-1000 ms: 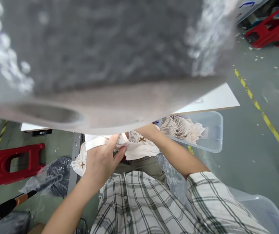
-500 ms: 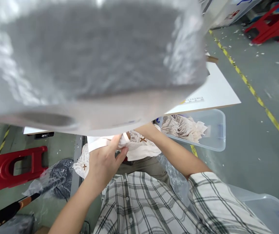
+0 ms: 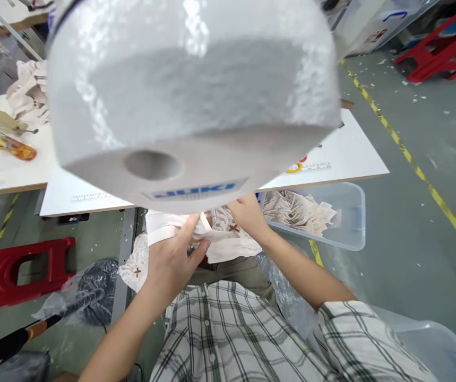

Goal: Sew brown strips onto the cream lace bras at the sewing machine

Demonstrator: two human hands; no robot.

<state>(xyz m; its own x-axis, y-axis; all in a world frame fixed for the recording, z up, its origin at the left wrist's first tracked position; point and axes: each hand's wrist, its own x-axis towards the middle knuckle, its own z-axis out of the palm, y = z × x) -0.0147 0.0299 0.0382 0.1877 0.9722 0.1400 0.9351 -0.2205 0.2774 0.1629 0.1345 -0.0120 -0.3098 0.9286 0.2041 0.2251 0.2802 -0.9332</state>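
Observation:
A large white sewing machine head (image 3: 212, 95) with a JUKI label fills the upper middle. Below it, white lace fabric (image 3: 231, 249) with small brown bows lies over the table's front edge and hangs toward the lap. My left hand (image 3: 174, 260) holds the fabric, thumb and fingers bent around its upper left part. My right hand (image 3: 247, 215) is at the fabric's upper right, under the machine head; its fingertips are hidden there. Another lace part (image 3: 136, 265) hangs to the left of my left hand.
A clear bin (image 3: 355, 217) with stacked beige fabric pieces (image 3: 299, 212) is at the right under the white table (image 3: 351, 148). Red stools (image 3: 58, 270) stand at left and far right. A bottle (image 3: 8, 143) lies on the left table.
The view has shifted, showing more of the left table and the JUKI label. My right hand has drawn slightly back and shows more. My left hand keeps its hold.

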